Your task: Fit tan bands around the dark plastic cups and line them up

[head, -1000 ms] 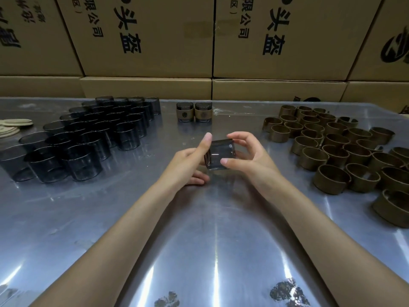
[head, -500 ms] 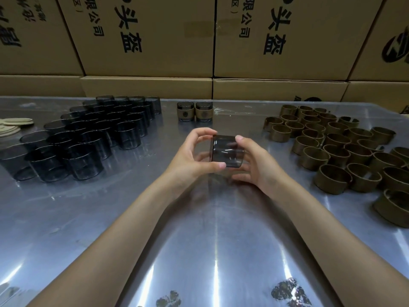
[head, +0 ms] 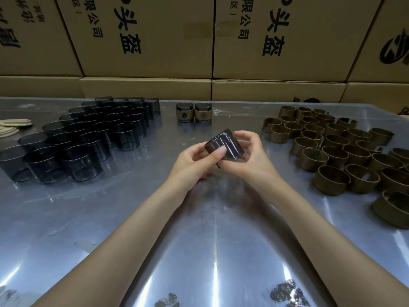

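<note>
A dark see-through plastic cup (head: 223, 144) is held tilted above the middle of the metal table (head: 199, 251), between both hands. My left hand (head: 194, 162) grips it from the left, thumb across its side. My right hand (head: 250, 156) holds it from the right with curled fingers. It carries no band. Several bare dark cups (head: 88, 134) stand grouped at the left. Several loose tan bands (head: 345, 151) lie at the right. Two banded cups (head: 193, 112) stand side by side at the back middle.
Stacked cardboard boxes (head: 146, 38) wall off the table's far edge. Pale flat discs (head: 15, 124) lie at the far left edge. Bare shiny metal stretches between the cup group and the bands and toward me.
The cup has turned in my hands from nearly level to tilted, and both hands have shifted their grip around it and dropped slightly toward me.
</note>
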Available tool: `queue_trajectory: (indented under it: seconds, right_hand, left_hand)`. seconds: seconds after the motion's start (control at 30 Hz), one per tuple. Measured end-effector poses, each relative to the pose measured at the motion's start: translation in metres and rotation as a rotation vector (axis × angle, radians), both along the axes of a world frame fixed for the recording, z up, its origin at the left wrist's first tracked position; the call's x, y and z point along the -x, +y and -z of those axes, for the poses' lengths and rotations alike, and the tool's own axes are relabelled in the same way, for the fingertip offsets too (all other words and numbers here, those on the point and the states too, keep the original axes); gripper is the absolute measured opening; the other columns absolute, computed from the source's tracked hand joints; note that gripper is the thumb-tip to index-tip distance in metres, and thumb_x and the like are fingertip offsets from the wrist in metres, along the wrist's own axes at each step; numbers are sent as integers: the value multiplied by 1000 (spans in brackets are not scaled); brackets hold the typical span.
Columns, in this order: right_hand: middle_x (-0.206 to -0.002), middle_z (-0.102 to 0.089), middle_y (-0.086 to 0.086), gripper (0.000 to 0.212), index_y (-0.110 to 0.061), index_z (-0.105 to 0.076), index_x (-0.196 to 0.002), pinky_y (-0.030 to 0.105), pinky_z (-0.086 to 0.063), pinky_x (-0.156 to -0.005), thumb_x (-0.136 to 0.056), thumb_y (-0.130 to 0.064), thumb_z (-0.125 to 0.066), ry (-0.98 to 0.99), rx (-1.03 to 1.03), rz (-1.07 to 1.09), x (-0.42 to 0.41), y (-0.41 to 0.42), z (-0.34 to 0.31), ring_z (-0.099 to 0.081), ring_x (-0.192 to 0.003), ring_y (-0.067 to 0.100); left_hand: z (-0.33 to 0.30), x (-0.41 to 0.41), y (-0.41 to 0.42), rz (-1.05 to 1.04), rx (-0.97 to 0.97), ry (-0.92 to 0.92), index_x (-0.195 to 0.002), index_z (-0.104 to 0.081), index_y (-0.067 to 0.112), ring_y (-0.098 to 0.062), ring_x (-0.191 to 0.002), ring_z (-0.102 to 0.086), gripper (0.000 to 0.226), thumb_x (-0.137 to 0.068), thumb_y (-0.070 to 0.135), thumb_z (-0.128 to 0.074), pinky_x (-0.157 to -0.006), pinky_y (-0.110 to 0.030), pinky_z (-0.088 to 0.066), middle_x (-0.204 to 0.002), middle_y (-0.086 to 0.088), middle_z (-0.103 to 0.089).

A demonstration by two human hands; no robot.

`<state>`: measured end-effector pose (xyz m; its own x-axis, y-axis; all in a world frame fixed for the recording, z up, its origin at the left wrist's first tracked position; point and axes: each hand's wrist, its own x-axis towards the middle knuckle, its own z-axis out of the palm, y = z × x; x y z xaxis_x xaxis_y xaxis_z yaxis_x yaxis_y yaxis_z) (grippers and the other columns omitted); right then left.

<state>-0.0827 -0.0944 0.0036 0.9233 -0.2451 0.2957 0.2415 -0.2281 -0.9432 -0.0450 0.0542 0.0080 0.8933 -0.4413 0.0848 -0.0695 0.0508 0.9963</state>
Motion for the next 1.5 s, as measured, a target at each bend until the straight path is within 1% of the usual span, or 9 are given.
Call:
queue_trajectory:
  seconds: [0.13,0.33,0.5,0.63,0.73,0.97,1.1,1.3,1.5]
  right_hand:
    - [-120,-42,-1,64,-16,-41,-123,-1,-37,-81,-71,-14,-77,-38,381,146,2,2,7,-49,-96,-7]
    - [-120,-41,2,66,-21,-29,-111,24,-38,-76,-69,-30,-79,138,554,174,-1,-5,15,-46,-99,13]
    - [-130,-29,-2,100,-21,-21,-143,24,-28,-97,-66,-32,-83,302,579,26,2,-17,4,-29,-124,14]
    - [-136,-39,2,70,-21,-36,-141,32,-26,-104,-78,-24,-66,220,554,342,11,-37,-9,-30,-131,24]
    - [-139,-42,14,52,-15,-45,-134,49,-19,-115,-85,-16,-62,287,854,782,20,-52,-8,-37,-131,36]
    - [-123,-58,15,47,-12,-46,-131,44,-32,-101,-87,-10,-61,458,1096,788,18,-51,-8,-56,-112,34]
    - [-124,-57,12,48,-17,-46,-133,45,-46,-83,-89,-1,-55,278,1004,619,14,-34,-7,-58,-108,38]
    - [-129,-57,1,43,-21,-57,-127,36,-39,-96,-86,-8,-54,-46,831,532,10,-25,-7,-46,-123,22]
    - [-145,-41,10,63,-24,-36,-146,37,-32,-106,-88,-21,-60,383,665,365,9,-40,3,-34,-134,31]
  left_hand:
    - [6,-5,-4,-36,-66,-147,-125,-56,4,-16,-102,-66,49,-80,4,-75,-86,-21,-53,-116,-10,-68]
    - [16,-8,-5,0,-280,-342,-121,-54,18,-8,-101,-63,48,-80,9,-77,-85,-9,-46,-117,0,-64]
    - [13,-7,-6,34,-247,-297,-121,-51,21,-10,-114,-58,42,-85,22,-72,-99,-22,-45,-124,1,-60]
    - [7,-5,-2,-2,-186,-204,-127,-51,23,10,-106,-56,38,-93,39,-57,-86,-7,-44,-123,9,-58]
    - [7,-5,-2,-10,-189,-177,-131,-52,20,-5,-115,-58,44,-93,43,-53,-94,-17,-43,-126,6,-59]
    - [7,-5,-4,-13,-186,-181,-128,-54,19,-10,-119,-57,39,-96,41,-52,-100,-23,-42,-125,6,-60]
    - [8,-5,-4,-7,-183,-179,-125,-55,21,-11,-119,-57,36,-96,40,-52,-103,-26,-42,-125,5,-61]
    - [8,-6,-4,-3,-172,-194,-120,-59,23,-3,-116,-57,31,-97,41,-49,-87,-13,-43,-121,9,-63]
    - [8,-6,-4,8,-151,-190,-122,-59,20,-6,-115,-57,34,-98,41,-47,-86,-14,-43,-121,6,-63]
